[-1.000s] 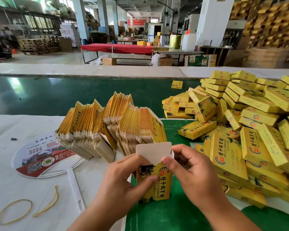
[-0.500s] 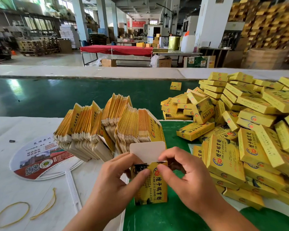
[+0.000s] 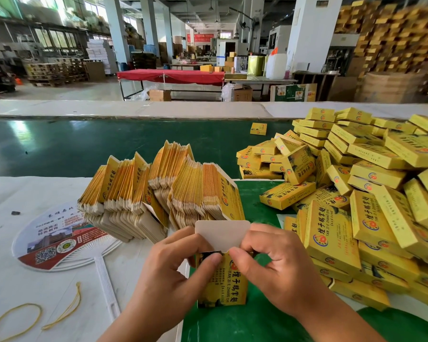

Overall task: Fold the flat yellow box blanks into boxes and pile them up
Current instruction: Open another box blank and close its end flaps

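Evidently light, thin card, easily creased: box blank point(image 3: 223, 280) pinched near its top corners by left hand point(image 3: 173, 275) and right hand point(image 3: 277, 270), white flap point(image 3: 221, 234) upright, probably untucked.

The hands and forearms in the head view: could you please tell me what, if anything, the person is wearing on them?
Nothing is worn on either one. The left hand and the right hand are both bare, with no gloves, rings or tape visible. Both forearms are bare down to the bottom edge of the picture, with no sleeve, watch or bracelet in view. The fingernails that show are short and unpainted.
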The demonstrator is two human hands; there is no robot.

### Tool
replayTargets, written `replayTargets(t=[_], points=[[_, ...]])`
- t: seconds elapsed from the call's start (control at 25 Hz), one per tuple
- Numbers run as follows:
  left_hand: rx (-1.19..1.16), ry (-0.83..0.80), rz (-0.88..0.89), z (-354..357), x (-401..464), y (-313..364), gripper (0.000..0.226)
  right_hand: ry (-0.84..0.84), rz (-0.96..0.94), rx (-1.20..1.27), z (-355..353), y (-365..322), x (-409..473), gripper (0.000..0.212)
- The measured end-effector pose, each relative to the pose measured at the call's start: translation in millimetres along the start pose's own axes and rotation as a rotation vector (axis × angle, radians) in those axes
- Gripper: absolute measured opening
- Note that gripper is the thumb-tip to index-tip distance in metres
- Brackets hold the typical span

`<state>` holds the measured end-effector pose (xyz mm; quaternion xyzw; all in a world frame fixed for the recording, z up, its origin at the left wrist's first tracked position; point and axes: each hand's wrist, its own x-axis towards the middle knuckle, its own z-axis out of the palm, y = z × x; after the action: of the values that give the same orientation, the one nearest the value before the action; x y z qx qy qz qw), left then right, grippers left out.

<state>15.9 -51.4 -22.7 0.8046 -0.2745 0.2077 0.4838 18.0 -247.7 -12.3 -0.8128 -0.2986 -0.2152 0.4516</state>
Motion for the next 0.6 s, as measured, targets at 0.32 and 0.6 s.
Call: replayTargets(t=[0.32,0.6], points=[[-0.325,0.069,-0.146,2,-7,-9,0.071,0.084,0.19,0.245,10,-6,-9,0.044],[-0.338,0.046,-0.145,0,-3,-11,0.025,0.021,0.173,0.293,5,-4,-5,0.027]])
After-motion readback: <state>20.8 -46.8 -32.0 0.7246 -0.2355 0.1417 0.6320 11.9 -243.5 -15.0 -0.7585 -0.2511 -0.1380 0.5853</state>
